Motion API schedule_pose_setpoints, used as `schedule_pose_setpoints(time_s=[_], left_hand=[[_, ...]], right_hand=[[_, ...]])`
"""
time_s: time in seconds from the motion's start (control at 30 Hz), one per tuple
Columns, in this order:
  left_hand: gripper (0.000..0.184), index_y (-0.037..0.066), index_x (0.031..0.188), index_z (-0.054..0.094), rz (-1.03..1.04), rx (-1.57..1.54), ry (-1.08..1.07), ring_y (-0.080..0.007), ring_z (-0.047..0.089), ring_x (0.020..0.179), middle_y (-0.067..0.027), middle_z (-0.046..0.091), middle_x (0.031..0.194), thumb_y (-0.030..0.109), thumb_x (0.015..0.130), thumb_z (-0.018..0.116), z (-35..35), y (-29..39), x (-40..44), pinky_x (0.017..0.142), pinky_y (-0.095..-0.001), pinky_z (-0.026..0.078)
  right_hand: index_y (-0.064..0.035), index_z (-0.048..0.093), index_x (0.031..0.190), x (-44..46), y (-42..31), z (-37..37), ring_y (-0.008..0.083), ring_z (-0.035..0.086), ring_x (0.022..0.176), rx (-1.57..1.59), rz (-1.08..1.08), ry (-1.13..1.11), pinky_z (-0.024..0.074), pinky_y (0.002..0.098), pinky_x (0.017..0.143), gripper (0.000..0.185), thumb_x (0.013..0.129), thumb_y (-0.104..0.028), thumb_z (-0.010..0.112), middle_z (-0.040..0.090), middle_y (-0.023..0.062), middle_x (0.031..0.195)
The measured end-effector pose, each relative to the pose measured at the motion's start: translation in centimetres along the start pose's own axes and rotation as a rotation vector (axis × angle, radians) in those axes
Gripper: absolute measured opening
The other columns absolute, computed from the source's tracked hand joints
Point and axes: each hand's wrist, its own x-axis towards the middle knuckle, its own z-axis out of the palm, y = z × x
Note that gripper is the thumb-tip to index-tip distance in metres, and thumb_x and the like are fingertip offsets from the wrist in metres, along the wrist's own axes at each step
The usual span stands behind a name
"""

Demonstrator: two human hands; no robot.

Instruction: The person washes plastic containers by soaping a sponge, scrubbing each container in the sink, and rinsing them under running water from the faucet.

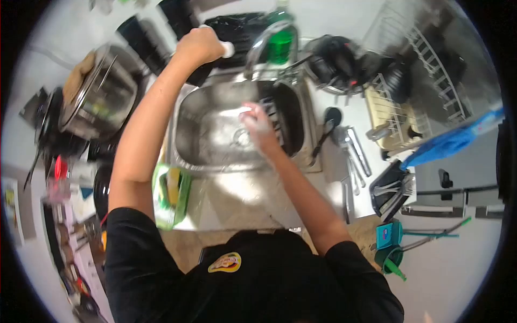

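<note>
Gripping a white thing past the far left corner of the sink: left hand | Over the sink: right hand, blurred, cannot tell if it holds anything | Tip: firm grip should stop slips

Black short-sleeved T-shirt with a bright chest print

Plain dark fabric – the left sleeve and right sleeve both end above the elbow, leaving the forearms bare. On the left side of the chest sits a small rounded emblem, edged in yellow around a pale, reddish motif – lettering too small to read. The left hand and right hand are bare, the right one blurred.
</note>
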Motion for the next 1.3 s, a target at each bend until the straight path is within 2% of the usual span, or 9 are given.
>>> schedule_pose_setpoints(time_s=[0.17, 0.23, 0.37, 0.5, 0.6, 0.73, 1.13, 1.27, 1.3], left_hand=[[0.044, -0.008, 0.082, 0.061, -0.028, -0.289, -0.288, -0.0351, 0.063, 0.076, -0.0281, 0.061, 0.079, 0.034, 0.069, 0.059, 3.7, -3.6, -9.6, 0.069, -0.0391, 0.049], [0.044, -0.005, 0.092, 0.06, -0.103, -0.45, -0.39, -0.0308, 0.063, 0.068, -0.0242, 0.062, 0.075, 0.034, 0.072, 0.063, 2.7, -4.2, -13.7, 0.063, -0.0387, 0.048], [0.028, -0.002, 0.09, 0.06, -0.093, -0.398, -0.093, -0.0338, 0.062, 0.067, -0.0209, 0.061, 0.074, 0.021, 0.075, 0.061, -0.6, -8.4, -22.7, 0.065, -0.0372, 0.048], [0.037, -0.001, 0.104, 0.053, -0.011, -0.077, -0.145, -0.0405, 0.054, 0.095, -0.0273, 0.056, 0.096, 0.009, 0.069, 0.059, 2.6, -11.2, -31.1, 0.082, -0.0422, 0.044], [0.045, -0.002, 0.112, 0.048, -0.06, -0.267, -0.246, -0.0444, 0.048, 0.101, -0.0313, 0.051, 0.103, 0.005, 0.069, 0.056, 7.1, -12.9, -32.1, 0.088, -0.043, 0.041], [0.035, -0.013, 0.101, 0.052, -0.05, 0.031, -0.212, -0.0418, 0.05, 0.097, -0.0319, 0.05, 0.104, 0.001, 0.068, 0.051, 10.5, -15.2, -29.7, 0.086, -0.0412, 0.042], [0.039, -0.005, 0.115, 0.047, -0.263, 0.215, -0.33, -0.0378, 0.044, 0.112, -0.0253, 0.046, 0.12, 0.008, 0.079, 0.047, 14.6, -20.9, -14.4, 0.093, -0.043, 0.036], [0.056, 0.001, 0.13, 0.035, -0.358, 0.276, -0.464, -0.0481, 0.032, 0.12, -0.0267, 0.018, 0.14, 0.016, 0.077, 0.049, 15.6, -26.9, -12.2, 0.098, -0.0446, 0.033], [0.048, 0.001, 0.12, 0.047, -0.314, 0.25, -0.318, -0.043, 0.046, 0.109, -0.0277, 0.041, 0.126, 0.016, 0.074, 0.052, 18.0, -31.0, -11.1, 0.089, -0.043, 0.041]], right_hand=[[-0.004, 0.045, 0.117, -0.9, -2.8, 7.5, 0.0274, 0.054, 0.101, 1.151, 0.239, -0.351, 0.0408, 0.0437, 0.091, 0.062, 0.084, -0.057, 0.043, 0.054, 0.0158, 0.109], [-0.0053, 0.05, 0.113, -2.2, -3.3, 8.5, 0.0266, 0.056, 0.099, 1.207, 0.227, -0.52, 0.0438, 0.0417, 0.089, 0.066, 0.08, -0.063, 0.044, 0.056, 0.0139, 0.108], [-0.0057, 0.049, 0.106, -2.5, 0.7, 9.6, 0.0311, 0.059, 0.083, 1.132, 0.354, -0.414, 0.0484, 0.0499, 0.076, 0.069, 0.076, -0.067, 0.046, 0.057, 0.0157, 0.096], [-0.006, 0.047, 0.104, -3.2, 1.9, 9.0, 0.0305, 0.058, 0.077, 1.124, 0.404, -0.313, 0.0492, 0.047, 0.074, 0.064, 0.08, -0.065, 0.042, 0.056, 0.0162, 0.091], [-0.0073, 0.046, 0.108, -3.1, 3.7, 8.2, 0.031, 0.058, 0.08, 1.126, 0.393, -0.27, 0.0489, 0.047, 0.076, 0.064, 0.08, -0.065, 0.042, 0.055, 0.0175, 0.098], [-0.009, 0.045, 0.113, -3.9, 3.9, 7.0, 0.0301, 0.058, 0.081, 0.978, 0.36, -0.178, 0.0494, 0.0463, 0.076, 0.066, 0.079, -0.065, 0.045, 0.055, 0.0184, 0.103], [-0.012, 0.045, 0.117, -3.4, 4.0, 4.8, 0.0266, 0.06, 0.08, 0.921, 0.438, -0.116, 0.0516, 0.0426, 0.071, 0.064, 0.081, -0.065, 0.041, 0.057, 0.0152, 0.104], [-0.0094, 0.047, 0.114, -2.6, 3.6, 4.7, 0.0253, 0.059, 0.081, 0.931, 0.473, -0.131, 0.0515, 0.0425, 0.071, 0.061, 0.082, -0.061, 0.044, 0.058, 0.0139, 0.101], [-0.0094, 0.047, 0.114, -2.2, 3.9, 4.6, 0.0253, 0.059, 0.081, 0.939, 0.484, -0.131, 0.0515, 0.0425, 0.071, 0.061, 0.082, -0.061, 0.044, 0.058, 0.0139, 0.101]])
